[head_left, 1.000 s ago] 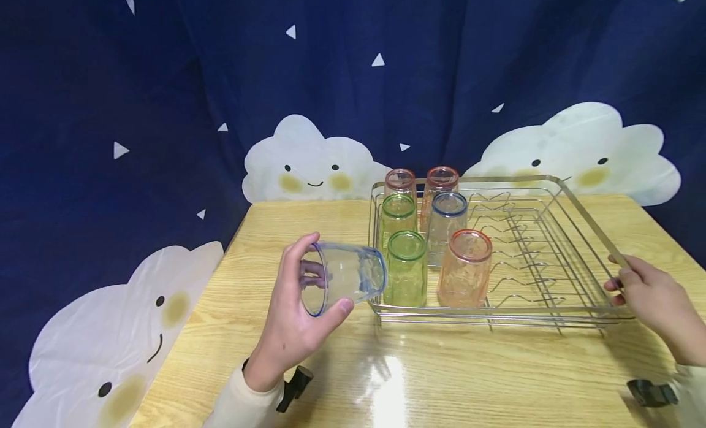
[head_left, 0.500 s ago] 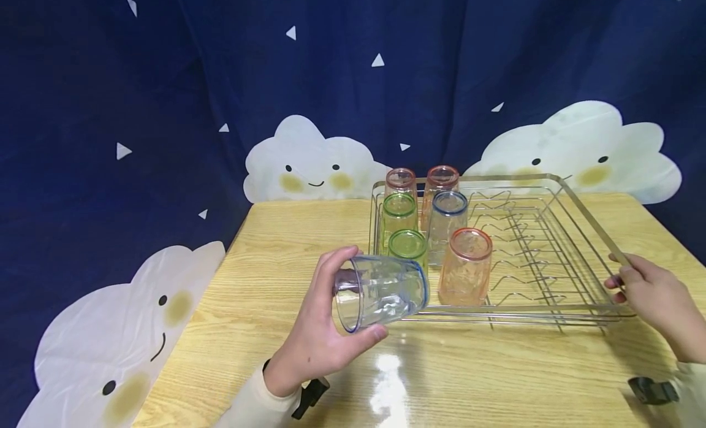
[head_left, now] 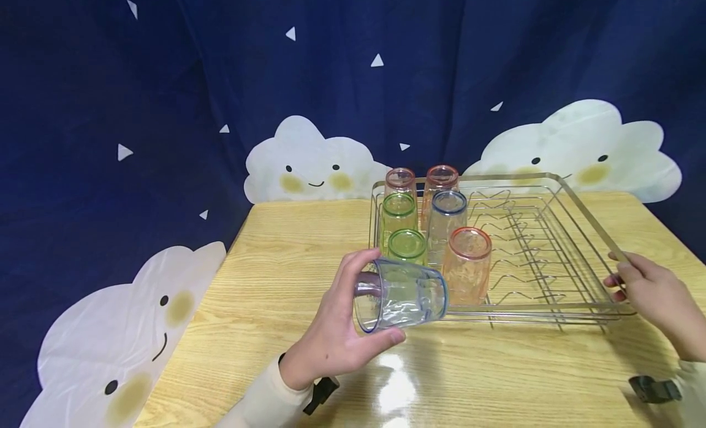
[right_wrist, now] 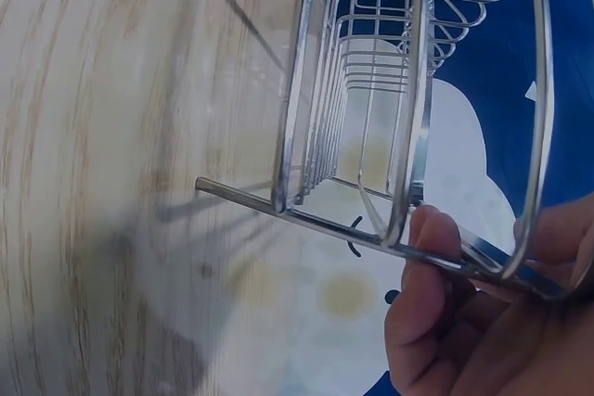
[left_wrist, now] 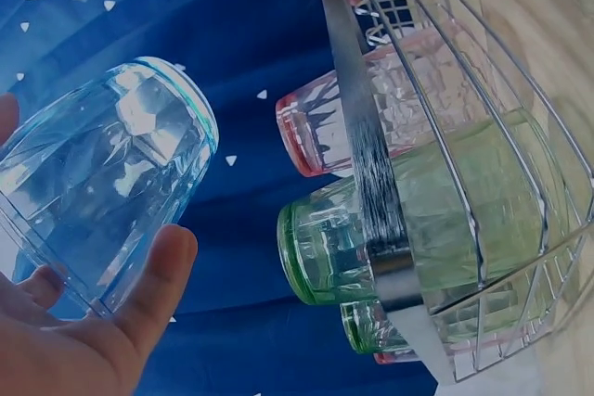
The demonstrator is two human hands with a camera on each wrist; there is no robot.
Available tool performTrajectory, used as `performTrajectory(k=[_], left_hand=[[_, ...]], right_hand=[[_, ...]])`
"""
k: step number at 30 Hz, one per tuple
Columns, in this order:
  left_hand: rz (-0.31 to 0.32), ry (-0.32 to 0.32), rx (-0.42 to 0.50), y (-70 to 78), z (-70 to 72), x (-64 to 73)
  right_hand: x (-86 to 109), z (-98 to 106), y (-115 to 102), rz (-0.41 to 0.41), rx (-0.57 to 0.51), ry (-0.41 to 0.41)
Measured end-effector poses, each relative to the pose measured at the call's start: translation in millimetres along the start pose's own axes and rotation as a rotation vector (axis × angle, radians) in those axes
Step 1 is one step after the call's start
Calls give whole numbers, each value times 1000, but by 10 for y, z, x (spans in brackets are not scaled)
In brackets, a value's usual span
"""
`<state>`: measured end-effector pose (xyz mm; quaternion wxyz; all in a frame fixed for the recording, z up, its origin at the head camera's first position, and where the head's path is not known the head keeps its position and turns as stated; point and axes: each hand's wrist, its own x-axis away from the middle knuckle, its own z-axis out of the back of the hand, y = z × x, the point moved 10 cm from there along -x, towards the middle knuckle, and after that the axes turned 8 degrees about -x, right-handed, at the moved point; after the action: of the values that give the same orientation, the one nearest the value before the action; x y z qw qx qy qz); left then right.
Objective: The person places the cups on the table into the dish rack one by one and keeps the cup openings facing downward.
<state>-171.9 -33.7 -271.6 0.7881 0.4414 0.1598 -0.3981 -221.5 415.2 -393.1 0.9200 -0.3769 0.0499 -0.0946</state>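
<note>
My left hand grips a clear glass with a blue tint near its mouth, thumb below and fingers above. The glass lies sideways in the air, its base pointing right, in front of the near side of the wire dish rack. In the left wrist view the glass is apart from the rack's metal rim. My right hand holds the rack's right rim near the front corner; in the right wrist view its fingers curl round the wire there.
Upside-down glasses stand in the rack's left part: two green ones, the nearer partly hidden by the held glass, a blue-rimmed one, an orange one and two reddish ones behind. Wire dividers fill the rack's right part. A wooden table lies underneath.
My left hand has carried the blue-tinted glass to the right along the front of the rack, now overlapping the near green glass. My right hand has stayed on the rack's rim.
</note>
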Motion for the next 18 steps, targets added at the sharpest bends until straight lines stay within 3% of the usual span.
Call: performTrajectory(k=[5, 7, 9, 12, 18], left_hand=[[-19, -6, -9, 15, -31, -16], [-26, -7, -14, 17, -35, -14], [-30, -3, -15, 17, -31, -10], [-21, 1, -20, 13, -11, -9], [-10, 5, -46, 16, 8, 0]], right_hand=[[20, -16, 38, -34, 6, -78], [46, 16, 23, -43, 32, -66], [79, 77, -36, -33, 55, -4], [151, 210, -213, 25, 73, 157], [472, 405, -817, 270, -53, 449]])
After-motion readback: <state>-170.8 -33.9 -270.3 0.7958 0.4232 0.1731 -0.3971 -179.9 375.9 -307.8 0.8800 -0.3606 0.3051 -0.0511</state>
